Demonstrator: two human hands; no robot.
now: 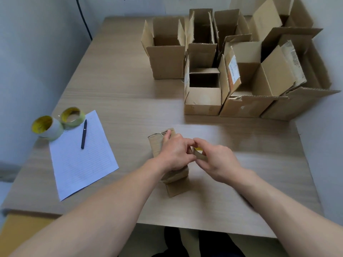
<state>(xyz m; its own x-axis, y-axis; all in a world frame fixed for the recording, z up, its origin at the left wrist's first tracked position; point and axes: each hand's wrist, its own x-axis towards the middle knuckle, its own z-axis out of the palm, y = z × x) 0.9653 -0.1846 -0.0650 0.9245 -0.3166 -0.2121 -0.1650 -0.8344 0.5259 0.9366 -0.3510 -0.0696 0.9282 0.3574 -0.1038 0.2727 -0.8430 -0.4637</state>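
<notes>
A small brown cardboard box (176, 184) lies on its side in the middle of the wooden table (115, 89). My left hand (174, 153) lies on top of it, fingers curled over its upper face and reaching its far end. My right hand (217, 160) is just to the right, holding a tape roll (199, 153) with a yellow core, mostly hidden by the fingers. The fingertips of both hands meet at the roll, where the left thumb and finger seem to pinch the tape's end.
Several open, empty cardboard boxes (202, 93) crowd the far right of the table. At the left lie a lined sheet of paper (81, 162) with a dark pen (83, 134) and two tape rolls (47, 127) (72, 116). The table's near edge is close to my body.
</notes>
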